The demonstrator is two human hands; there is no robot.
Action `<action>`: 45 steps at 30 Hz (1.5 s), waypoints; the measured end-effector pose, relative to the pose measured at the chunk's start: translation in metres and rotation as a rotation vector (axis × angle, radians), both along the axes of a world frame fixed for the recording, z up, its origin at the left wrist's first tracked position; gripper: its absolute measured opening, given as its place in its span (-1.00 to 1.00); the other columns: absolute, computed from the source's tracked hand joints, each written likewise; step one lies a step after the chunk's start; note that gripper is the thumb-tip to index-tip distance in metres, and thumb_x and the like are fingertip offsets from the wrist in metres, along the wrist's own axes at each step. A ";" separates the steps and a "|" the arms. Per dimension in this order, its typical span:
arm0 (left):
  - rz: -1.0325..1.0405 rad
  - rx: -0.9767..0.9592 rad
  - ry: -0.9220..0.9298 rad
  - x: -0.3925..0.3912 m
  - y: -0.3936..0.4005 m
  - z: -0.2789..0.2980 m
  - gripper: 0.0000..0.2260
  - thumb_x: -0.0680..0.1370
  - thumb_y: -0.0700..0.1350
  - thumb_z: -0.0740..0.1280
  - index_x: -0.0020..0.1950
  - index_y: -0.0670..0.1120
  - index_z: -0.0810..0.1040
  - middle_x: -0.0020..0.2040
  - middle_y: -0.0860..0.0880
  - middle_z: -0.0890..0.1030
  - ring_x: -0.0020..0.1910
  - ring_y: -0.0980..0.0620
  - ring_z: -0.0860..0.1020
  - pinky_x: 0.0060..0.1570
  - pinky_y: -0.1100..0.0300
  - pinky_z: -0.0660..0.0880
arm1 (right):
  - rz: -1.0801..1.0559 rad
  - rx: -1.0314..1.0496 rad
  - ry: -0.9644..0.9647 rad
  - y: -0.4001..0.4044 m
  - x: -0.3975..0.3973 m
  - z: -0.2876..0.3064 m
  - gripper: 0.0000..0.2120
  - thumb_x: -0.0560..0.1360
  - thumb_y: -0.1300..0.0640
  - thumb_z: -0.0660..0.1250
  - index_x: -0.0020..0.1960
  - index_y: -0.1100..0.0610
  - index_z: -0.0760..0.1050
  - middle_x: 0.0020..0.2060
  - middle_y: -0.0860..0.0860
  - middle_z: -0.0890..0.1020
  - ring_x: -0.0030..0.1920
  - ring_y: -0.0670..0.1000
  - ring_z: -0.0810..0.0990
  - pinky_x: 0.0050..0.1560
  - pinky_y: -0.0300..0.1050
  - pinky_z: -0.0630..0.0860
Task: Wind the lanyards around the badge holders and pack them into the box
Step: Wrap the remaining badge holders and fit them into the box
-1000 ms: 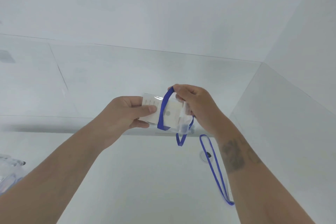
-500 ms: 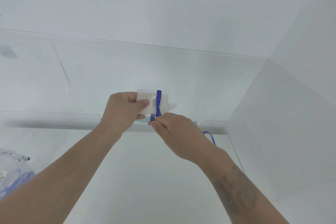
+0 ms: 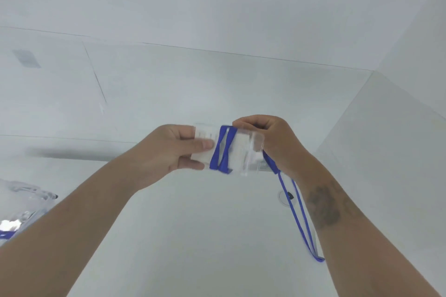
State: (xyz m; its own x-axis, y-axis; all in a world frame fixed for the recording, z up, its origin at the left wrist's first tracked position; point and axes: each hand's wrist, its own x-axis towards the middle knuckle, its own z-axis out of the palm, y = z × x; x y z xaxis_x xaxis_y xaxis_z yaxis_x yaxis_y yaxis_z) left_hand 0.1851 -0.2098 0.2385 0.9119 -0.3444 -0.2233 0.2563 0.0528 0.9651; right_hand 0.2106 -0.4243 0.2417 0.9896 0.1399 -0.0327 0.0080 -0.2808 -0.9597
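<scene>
Bright, even, diffuse light; soft shadows; slight motion blur; wide-angle bending at edges

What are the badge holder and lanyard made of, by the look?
Badge holder: clear, glossy plastic, probably flexible; a white insert shows through it. Lanyard: flat blue woven-looking strap, matte, likely polyester or nylon; its loose end hangs limp.

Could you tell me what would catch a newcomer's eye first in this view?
The blue lanyard stands out, crossing in bands around the clear badge holder held up at the centre of the view. The left hand grips the holder's left end while the right hand pinches the lanyard at its top right. The lanyard's loose loop hangs down beside the right forearm.
</scene>
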 end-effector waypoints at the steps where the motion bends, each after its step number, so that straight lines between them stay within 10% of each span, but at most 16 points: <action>1: 0.036 -0.030 0.001 0.002 0.002 0.002 -0.83 0.42 -0.16 0.43 -0.02 -0.11 0.73 0.00 -0.07 0.73 -0.10 0.04 0.69 -0.16 0.23 0.65 | -0.034 0.025 0.026 0.005 -0.001 -0.008 -0.86 0.38 0.17 0.40 -0.27 -0.03 0.69 -0.29 0.11 0.62 -0.26 0.08 0.47 -0.22 -0.01 0.45; 4: 0.220 -0.063 -0.007 0.013 0.009 0.004 -0.82 0.51 -0.20 0.41 0.09 -0.16 0.67 0.04 -0.08 0.72 -0.07 0.03 0.69 -0.13 0.24 0.64 | -0.064 -0.013 0.024 0.023 -0.007 -0.026 -0.69 0.46 0.16 0.34 -0.46 0.03 0.53 -0.43 0.08 0.39 -0.43 0.01 0.19 -0.39 -0.16 0.15; 8: 0.412 0.101 -0.077 0.024 0.014 -0.007 -0.89 0.55 -0.21 0.41 0.04 -0.14 0.69 -0.05 -0.06 0.74 -0.09 0.02 0.71 -0.13 0.24 0.65 | 0.046 -0.190 -0.115 0.045 -0.027 -0.035 -0.80 0.58 0.08 0.31 -0.17 0.05 0.65 -0.33 -0.10 0.63 -0.50 -0.14 0.35 -0.44 -0.38 0.24; 16: 0.353 0.478 -0.251 0.022 0.023 -0.020 -0.90 0.53 -0.23 0.40 -0.10 -0.09 0.70 -0.22 0.01 0.73 -0.21 0.03 0.69 -0.20 0.22 0.66 | 0.086 -0.696 -0.413 0.051 -0.034 -0.004 -0.88 0.53 -0.03 0.31 -0.08 -0.10 0.63 -0.29 -0.15 0.61 -0.25 -0.07 0.53 -0.20 -0.11 0.48; 25: -0.018 0.545 -0.227 0.012 0.044 0.021 -0.89 0.52 -0.17 0.43 0.02 -0.10 0.71 -0.11 -0.08 0.69 -0.04 -0.07 0.67 -0.17 0.23 0.64 | 0.056 -0.131 -0.257 0.049 -0.007 0.018 -0.96 0.41 0.10 0.53 -0.18 0.02 0.68 -0.28 -0.11 0.70 -0.32 -0.14 0.58 -0.24 -0.33 0.48; 34: 0.055 -0.066 0.049 0.003 0.036 0.014 -0.85 0.51 -0.21 0.39 0.05 -0.11 0.69 0.01 -0.09 0.72 -0.11 0.03 0.67 -0.20 0.26 0.62 | 0.445 0.757 0.163 0.059 0.008 -0.017 -0.88 0.47 0.22 0.32 -0.02 0.20 0.58 -0.15 0.10 0.60 -0.13 0.07 0.60 -0.10 -0.11 0.54; 36: 0.143 -0.175 0.098 0.002 0.028 0.009 -0.83 0.53 -0.23 0.38 0.10 -0.16 0.67 -0.01 -0.08 0.72 -0.15 0.05 0.69 -0.24 0.27 0.61 | 0.431 0.816 0.176 0.066 0.008 -0.024 -0.66 0.59 0.20 0.16 0.27 0.35 0.47 0.07 0.16 0.61 0.07 0.13 0.59 0.05 -0.10 0.57; 41: 0.344 -0.250 0.134 0.000 0.016 0.001 -0.86 0.54 -0.26 0.38 0.08 -0.17 0.65 -0.03 -0.10 0.73 -0.16 0.02 0.71 -0.20 0.24 0.64 | 0.128 0.861 0.309 0.067 0.002 -0.026 -0.64 0.57 -0.16 0.22 0.13 0.08 0.59 0.01 0.05 0.68 -0.09 0.04 0.65 -0.19 -0.10 0.55; 45: 0.425 -0.244 0.129 -0.003 0.010 -0.004 -0.88 0.55 -0.25 0.38 0.06 -0.16 0.66 -0.04 -0.10 0.73 -0.17 0.00 0.71 -0.14 0.21 0.64 | 0.138 0.515 0.201 0.066 -0.001 -0.018 -0.52 0.52 -0.29 0.19 0.17 0.04 0.60 0.01 0.00 0.66 -0.03 0.00 0.58 -0.19 -0.12 0.46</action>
State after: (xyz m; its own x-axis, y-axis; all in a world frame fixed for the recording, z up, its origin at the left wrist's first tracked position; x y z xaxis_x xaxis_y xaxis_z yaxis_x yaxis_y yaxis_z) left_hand 0.1823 -0.2000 0.2342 0.9532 -0.0052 -0.3025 0.2794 0.3982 0.8737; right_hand 0.2099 -0.3588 0.2234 0.9426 0.3147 -0.1116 -0.1853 0.2148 -0.9589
